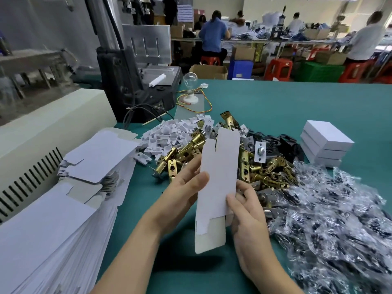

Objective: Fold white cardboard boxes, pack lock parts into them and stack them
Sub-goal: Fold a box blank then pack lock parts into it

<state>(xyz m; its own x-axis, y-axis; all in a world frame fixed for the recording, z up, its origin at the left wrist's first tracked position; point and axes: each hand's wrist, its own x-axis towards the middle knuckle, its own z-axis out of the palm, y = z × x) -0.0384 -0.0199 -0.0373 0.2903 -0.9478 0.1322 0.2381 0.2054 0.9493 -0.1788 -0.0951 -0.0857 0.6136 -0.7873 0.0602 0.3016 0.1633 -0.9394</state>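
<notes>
A flat, unfolded white cardboard box blank (219, 172) stands upright above the green table (297, 107). My left hand (184, 187) pinches its left edge, thumb on the front. My right hand (246, 211) grips its lower right edge, thumb on the front. Behind the blank lies a heap of brass lock latches (261, 166) with silver plates. Three folded white boxes (325, 143) are stacked at the right. A tall stack of flat box blanks (63, 209) fills the left.
Small white plastic pieces (167, 134) are piled behind the latches. Clear bags of black parts (339, 219) spread over the right. A light bulb (189, 81) on a wired base and a black machine (135, 81) stand at the back left. Several people work at far benches.
</notes>
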